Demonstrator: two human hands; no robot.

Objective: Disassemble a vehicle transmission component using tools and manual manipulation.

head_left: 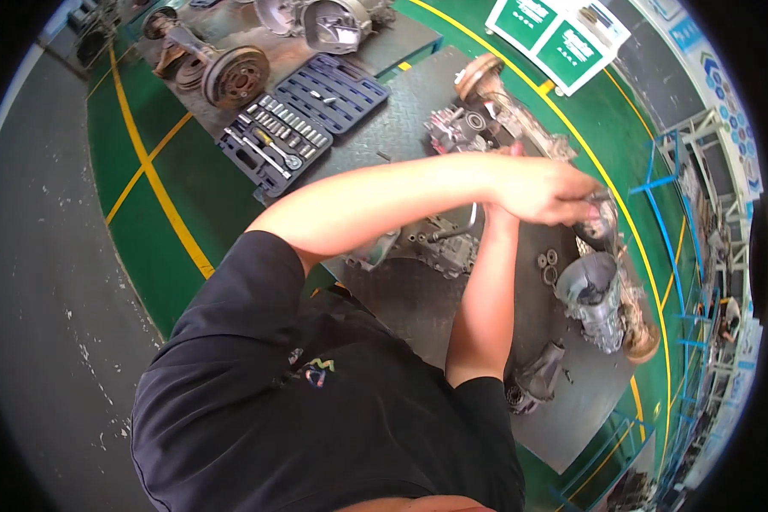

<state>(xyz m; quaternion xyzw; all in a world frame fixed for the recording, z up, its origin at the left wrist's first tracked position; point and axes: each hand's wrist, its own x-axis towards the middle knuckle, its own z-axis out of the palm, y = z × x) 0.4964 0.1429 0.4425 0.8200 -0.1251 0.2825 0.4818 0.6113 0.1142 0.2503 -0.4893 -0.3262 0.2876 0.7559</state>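
Observation:
My left arm [375,194] stretches across to the right, over my right wrist. At its end my left hand [550,192] has its fingers closed at a dark metal part [599,226]; what exactly they grip is hidden. My right forearm [486,307] rises from below, and most of my right hand is behind the left forearm. Only a fingertip of my right hand [517,148] shows, close to a gear assembly [474,122]. Below the crossed arms lie an opened gearbox casing [448,249] and a bent metal bar [463,225]. Several metal rings [548,258] rest to the right.
A grey bell-shaped housing [590,294] and a smaller casing [538,377] stand on the metal table [563,427]. Along its far side runs a rusty axle [529,124]. An open socket set [286,136] lies left, beside a brake drum [236,77]. A white-and-green cart [559,43] is beyond.

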